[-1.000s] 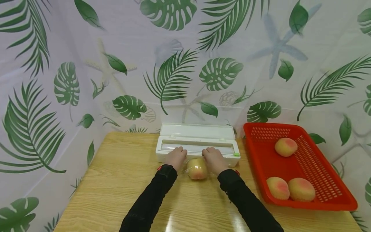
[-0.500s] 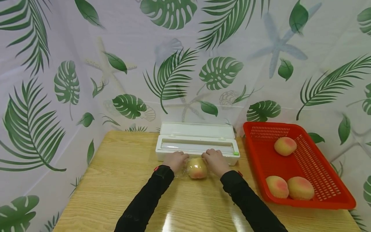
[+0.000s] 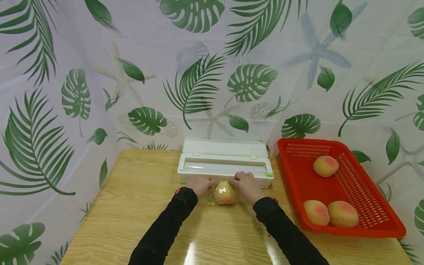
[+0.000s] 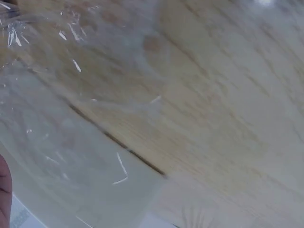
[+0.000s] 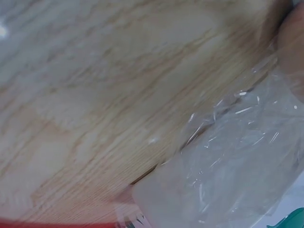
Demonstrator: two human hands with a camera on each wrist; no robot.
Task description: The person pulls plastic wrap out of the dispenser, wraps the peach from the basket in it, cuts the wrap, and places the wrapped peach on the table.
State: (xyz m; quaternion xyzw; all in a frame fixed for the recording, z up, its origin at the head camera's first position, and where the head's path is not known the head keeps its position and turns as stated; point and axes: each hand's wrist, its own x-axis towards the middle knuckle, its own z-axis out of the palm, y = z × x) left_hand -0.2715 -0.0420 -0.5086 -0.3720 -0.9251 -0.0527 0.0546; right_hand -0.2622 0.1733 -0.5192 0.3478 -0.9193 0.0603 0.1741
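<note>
A peach (image 3: 225, 194) under shiny clear cling film sits on the table before a white cling film dispenser (image 3: 225, 179). On its left, my left hand (image 3: 200, 185) pinches the film close to the peach. My right hand (image 3: 247, 186) pinches film on the other side, its fingertips beside the peach's top. Crumpled cling film (image 4: 71, 66) spreads across the left wrist view, with only a sliver of a finger (image 4: 4, 190) at the edge. Wrinkled film (image 5: 237, 156) also hangs in front of the dispenser in the right wrist view. The fingertips are partly hidden.
The dispenser's lid (image 3: 225, 148) stands raised at the back, showing the white roll (image 3: 212, 166). To the right, a red plastic basket (image 3: 294, 191) holds three more peaches. A leaf-patterned cloth (image 3: 212, 92) hangs behind the wooden table (image 3: 132, 206).
Both hands have come down slightly from the dispenser's front edge toward the peach. The left fingertips have turned inward, nearer to it. The peach stays in place.
</note>
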